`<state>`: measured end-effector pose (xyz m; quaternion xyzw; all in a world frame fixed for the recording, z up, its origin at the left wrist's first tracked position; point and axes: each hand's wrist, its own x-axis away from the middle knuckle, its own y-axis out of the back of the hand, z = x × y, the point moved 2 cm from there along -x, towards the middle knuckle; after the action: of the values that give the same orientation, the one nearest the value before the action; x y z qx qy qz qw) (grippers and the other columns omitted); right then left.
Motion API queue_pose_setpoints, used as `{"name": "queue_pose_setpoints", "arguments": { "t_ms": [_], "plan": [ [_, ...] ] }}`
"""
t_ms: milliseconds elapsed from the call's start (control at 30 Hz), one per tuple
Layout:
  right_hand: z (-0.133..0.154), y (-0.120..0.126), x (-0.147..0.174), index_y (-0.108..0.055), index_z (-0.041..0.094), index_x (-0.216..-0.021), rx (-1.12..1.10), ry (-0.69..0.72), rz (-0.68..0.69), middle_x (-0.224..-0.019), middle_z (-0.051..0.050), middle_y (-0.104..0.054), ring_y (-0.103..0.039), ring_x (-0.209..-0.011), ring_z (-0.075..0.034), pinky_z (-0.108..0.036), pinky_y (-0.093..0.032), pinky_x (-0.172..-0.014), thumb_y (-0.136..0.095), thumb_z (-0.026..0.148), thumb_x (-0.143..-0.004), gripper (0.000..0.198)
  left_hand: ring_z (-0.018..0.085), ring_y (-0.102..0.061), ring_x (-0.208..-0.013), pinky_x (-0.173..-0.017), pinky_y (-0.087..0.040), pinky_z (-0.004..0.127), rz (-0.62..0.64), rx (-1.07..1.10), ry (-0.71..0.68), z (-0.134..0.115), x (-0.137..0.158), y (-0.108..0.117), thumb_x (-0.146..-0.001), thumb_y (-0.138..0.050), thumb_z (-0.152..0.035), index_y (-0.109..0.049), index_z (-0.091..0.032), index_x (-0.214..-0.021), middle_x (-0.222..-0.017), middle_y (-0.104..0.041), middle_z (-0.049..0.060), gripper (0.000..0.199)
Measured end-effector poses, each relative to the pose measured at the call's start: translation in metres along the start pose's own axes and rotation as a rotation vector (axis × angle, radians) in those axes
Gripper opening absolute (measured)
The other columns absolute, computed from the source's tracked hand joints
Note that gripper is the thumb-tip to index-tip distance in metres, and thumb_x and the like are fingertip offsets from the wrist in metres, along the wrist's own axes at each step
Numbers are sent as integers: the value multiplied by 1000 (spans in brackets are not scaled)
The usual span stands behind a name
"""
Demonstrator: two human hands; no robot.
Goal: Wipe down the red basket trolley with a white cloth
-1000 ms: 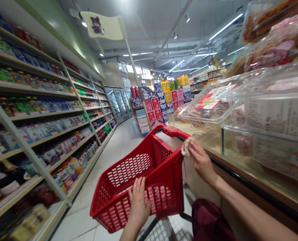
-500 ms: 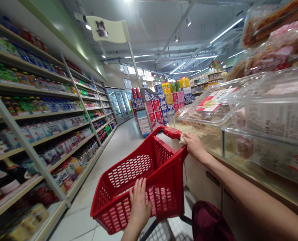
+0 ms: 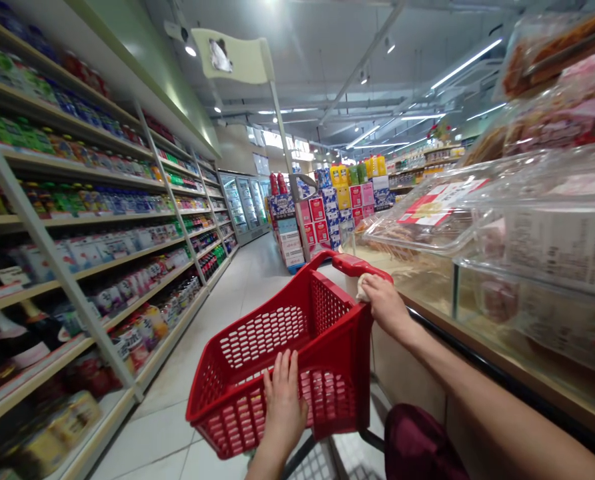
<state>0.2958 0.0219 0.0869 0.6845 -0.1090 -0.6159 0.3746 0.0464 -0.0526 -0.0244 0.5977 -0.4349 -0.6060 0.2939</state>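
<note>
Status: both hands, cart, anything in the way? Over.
Left hand spread on side of red shopping cart. Right hand gripping off-white cloth by handle. Glass-sided display counter close on right.

Stocked shelves line a pale tiled floor.

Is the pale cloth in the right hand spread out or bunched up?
Bunched up: the pale cloth shows as a small crumpled lump in the right hand; any part beneath is hidden.
</note>
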Motion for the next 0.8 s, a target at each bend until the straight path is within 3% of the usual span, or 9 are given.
{"name": "queue_pose_setpoints", "arguments": {
  "t_ms": [167, 233, 400, 467, 633, 700, 800],
  "plan": [
    [59, -25, 30, -59, 18, -107, -148, 296, 24, -120, -8, -54, -43, -115, -20, -40, -35, -95, -38, 6, -80, 36, 22, -12, -131, -106, -10, 48, 50, -42, 22, -4, -4, 2, -59, -40, -3, -22, -14, -133, -141, -24, 9, 78],
    [53, -21, 26, -59, 18, -107, -114, 248, 68, -120, -8, -54, -44, -114, -21, -41, -35, -95, -38, 5, -80, 36, 22, -12, -131, -106, -10, 47, 79, -38, 22, -5, -5, 4, -59, -40, -4, -22, -14, -134, -142, -22, 9, 78],
    [-3, 3, -2, -58, 12, -108, 38, -67, 60, -121, -14, -51, -43, -114, -28, -48, -32, -94, -43, 3, -76, 37, 22, -8, -132, -106, -7, 48, 121, -9, 45, -14, -7, 9, -59, -40, -4, -21, -12, -134, -143, -19, 9, 78],
    [7, -5, 3, -59, 12, -107, 8, -25, 46, -120, -14, -53, -43, -114, -26, -45, -32, -95, -42, 5, -78, 34, 22, -7, -132, -106, -7, 48, 138, -4, 57, -19, -9, 11, -59, -40, -5, -20, -11, -134, -143, -17, 9, 78],
    [73, -42, 34, -58, 20, -109, -117, 270, 57, -122, -7, -52, -43, -115, -21, -40, -36, -95, -39, 10, -83, 33, 23, -9, -132, -106, -9, 48, 130, -44, 50, -23, -10, 7, -57, -40, -5, -20, -11, -134, -143, -18, 10, 80],
    [66, -40, 32, -57, 19, -109, -97, 243, 60, -121, -8, -53, -44, -114, -21, -41, -35, -94, -38, 8, -82, 35, 23, -9, -132, -106, -10, 47, 86, -62, 26, -22, -9, 4, -58, -39, -5, -20, -11, -134, -143, -18, 9, 79],
    [24, -22, 14, -57, 15, -111, -4, 66, 3, -121, -12, -52, -43, -114, -26, -46, -34, -94, -37, 4, -79, 39, 23, -7, -132, -106, -10, 47, 31, -76, -8, -20, -7, -2, -58, -40, -6, -16, -13, -135, -144, -16, 8, 81]
  ]
}}
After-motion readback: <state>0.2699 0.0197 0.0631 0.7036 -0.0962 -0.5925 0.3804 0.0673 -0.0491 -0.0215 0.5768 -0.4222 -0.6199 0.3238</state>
